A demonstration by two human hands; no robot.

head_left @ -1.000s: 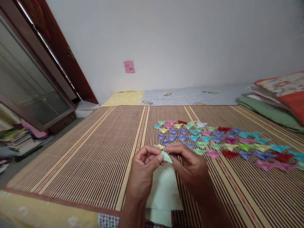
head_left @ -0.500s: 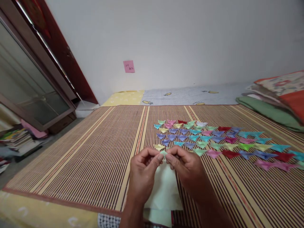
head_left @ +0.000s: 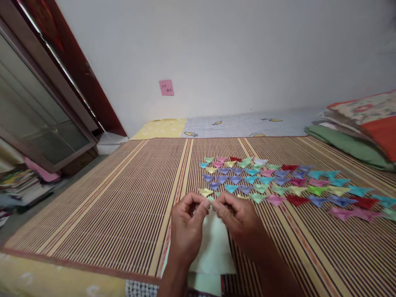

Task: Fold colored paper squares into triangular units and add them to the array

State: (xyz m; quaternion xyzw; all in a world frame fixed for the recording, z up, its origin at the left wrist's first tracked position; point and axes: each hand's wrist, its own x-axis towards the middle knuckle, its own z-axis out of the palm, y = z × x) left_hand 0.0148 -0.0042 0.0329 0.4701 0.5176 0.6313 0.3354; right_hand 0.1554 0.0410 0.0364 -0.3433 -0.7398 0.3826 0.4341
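Between my fingertips is a small pale green folded paper piece (head_left: 210, 199), mostly hidden by the fingers. My left hand (head_left: 187, 229) pinches its left side with thumb and forefinger. From the other side my right hand (head_left: 239, 216) is closed in a pinch on it. Beneath my hands lie pale green paper sheets (head_left: 215, 247) on the striped mat. Just beyond the fingers, rows of small folded paper shapes begin, among them a yellow one (head_left: 205, 192), a pink one (head_left: 276, 200) and a dark red one (head_left: 298, 200).
The striped bamboo mat (head_left: 102, 198) covers the bed. Folded bedding (head_left: 349, 144) is stacked at the right. A pink note (head_left: 166, 87) is stuck on the white wall. Left of the bed stand books (head_left: 18, 185) and a glass-fronted cabinet (head_left: 49, 111).
The fingertips have come closer together around the green paper, and less of it shows. The view has shifted slightly; the paper rows look unchanged.
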